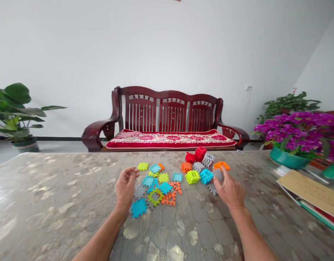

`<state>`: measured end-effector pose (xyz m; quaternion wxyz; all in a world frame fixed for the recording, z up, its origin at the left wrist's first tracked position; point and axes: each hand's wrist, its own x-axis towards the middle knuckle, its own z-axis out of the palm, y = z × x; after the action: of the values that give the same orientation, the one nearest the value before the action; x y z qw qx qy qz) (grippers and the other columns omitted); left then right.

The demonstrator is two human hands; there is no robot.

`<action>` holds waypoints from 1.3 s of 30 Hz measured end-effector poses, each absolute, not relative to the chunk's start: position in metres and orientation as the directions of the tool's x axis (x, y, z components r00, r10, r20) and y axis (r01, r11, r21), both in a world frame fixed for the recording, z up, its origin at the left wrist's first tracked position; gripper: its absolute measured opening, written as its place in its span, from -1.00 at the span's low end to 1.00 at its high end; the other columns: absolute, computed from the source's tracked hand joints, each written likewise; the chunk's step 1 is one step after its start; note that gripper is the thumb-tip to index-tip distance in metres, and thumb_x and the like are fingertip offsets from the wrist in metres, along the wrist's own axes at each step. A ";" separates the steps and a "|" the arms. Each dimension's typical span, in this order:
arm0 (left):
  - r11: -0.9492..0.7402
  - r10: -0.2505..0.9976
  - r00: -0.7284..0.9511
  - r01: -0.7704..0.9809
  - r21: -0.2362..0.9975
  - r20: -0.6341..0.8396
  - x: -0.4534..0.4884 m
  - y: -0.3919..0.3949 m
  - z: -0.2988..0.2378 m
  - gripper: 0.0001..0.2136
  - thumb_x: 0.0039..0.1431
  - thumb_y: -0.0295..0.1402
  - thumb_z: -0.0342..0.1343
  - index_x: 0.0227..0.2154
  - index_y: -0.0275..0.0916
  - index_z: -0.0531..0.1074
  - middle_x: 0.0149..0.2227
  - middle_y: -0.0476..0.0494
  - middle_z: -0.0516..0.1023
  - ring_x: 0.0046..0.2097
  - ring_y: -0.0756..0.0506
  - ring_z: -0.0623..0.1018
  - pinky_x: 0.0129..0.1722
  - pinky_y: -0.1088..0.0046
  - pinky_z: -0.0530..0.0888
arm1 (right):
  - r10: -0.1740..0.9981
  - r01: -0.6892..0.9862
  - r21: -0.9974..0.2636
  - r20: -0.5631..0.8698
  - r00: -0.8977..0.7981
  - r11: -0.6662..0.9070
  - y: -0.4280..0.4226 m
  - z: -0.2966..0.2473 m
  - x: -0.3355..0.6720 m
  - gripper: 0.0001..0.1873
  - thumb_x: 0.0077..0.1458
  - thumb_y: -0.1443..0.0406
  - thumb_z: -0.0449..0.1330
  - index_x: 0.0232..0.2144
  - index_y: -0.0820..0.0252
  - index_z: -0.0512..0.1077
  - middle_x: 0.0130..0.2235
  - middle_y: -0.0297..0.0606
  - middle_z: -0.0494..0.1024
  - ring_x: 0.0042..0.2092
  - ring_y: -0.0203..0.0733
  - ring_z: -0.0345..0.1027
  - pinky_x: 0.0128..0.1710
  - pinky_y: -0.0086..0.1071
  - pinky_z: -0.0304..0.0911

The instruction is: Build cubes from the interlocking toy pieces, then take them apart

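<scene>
Right of center, the right hand (230,186) appears to pinch a gray piece (218,175) beside colorful toothed cubes (193,177), seemingly lifting or placing it, which calls for a light grip clear of neighbors. The left hand (125,186) curls left of flat pieces (139,208); whether it holds anything, I cannot tell. Far right, a teal pot (288,158) holds purple flowers (297,127); far left, a dark pot (27,146) holds a leafy plant (18,93).

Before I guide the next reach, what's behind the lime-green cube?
Directly behind the lime-green cube are an orange block and gray interlocking pieces, with two red blocks farther back. The cube's far side and anything low against it are hidden.
</scene>
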<state>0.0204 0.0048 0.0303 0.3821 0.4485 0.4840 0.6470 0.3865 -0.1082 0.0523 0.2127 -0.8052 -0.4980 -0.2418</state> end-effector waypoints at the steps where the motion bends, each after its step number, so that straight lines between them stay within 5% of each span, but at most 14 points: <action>1: -0.214 0.926 -0.326 -0.031 0.976 0.193 0.013 0.010 0.026 -0.80 0.01 -0.30 0.14 -0.26 -0.20 0.42 -0.30 -0.09 0.60 -0.28 -0.08 0.59 -0.20 0.41 0.47 | 0.717 0.892 -0.090 0.563 0.412 -0.442 -0.109 0.052 0.388 -0.43 0.11 0.09 0.08 0.12 0.26 0.35 -0.30 0.00 0.62 -0.34 0.05 0.49 -0.35 -0.23 0.27; 12: -0.071 0.925 -0.346 0.246 0.967 0.156 -0.013 0.033 -0.001 -0.71 -0.05 -0.29 0.03 -0.24 -0.22 0.45 -0.24 -0.16 0.64 -0.22 -0.13 0.61 -0.14 0.34 0.50 | 0.849 0.851 0.052 0.128 0.513 -0.523 -0.111 0.066 0.373 -0.48 0.14 0.09 -0.02 0.05 0.25 0.35 -0.25 0.06 0.61 -0.17 0.14 0.51 -0.24 -0.17 0.29; 27: -0.064 0.939 -0.282 0.419 0.906 0.197 -0.014 0.034 -0.005 -0.73 -0.01 -0.24 0.02 -0.26 -0.18 0.49 -0.26 -0.11 0.64 -0.24 -0.13 0.60 -0.22 0.41 0.47 | 0.875 0.876 -0.021 0.045 0.483 -0.482 -0.108 0.060 0.375 -0.55 0.06 0.13 0.08 -0.05 0.24 0.36 -0.04 0.05 0.53 -0.02 0.10 0.43 -0.11 -0.17 0.28; 39: -0.047 0.948 -0.251 0.495 0.868 0.194 -0.016 0.034 -0.004 -0.71 -0.02 -0.21 0.00 -0.29 -0.17 0.51 -0.29 -0.09 0.63 -0.25 -0.13 0.57 -0.27 0.42 0.40 | 0.863 0.864 -0.039 0.037 0.503 -0.502 -0.111 0.069 0.378 -0.57 -0.05 0.26 0.10 -0.07 0.21 0.37 -0.09 0.00 0.57 -0.07 0.10 0.47 -0.17 -0.22 0.27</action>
<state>-0.0162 0.0337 -0.0038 0.2474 0.5597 0.6446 0.4583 0.3782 -0.1111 0.0690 0.0264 -0.8665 -0.4984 -0.0064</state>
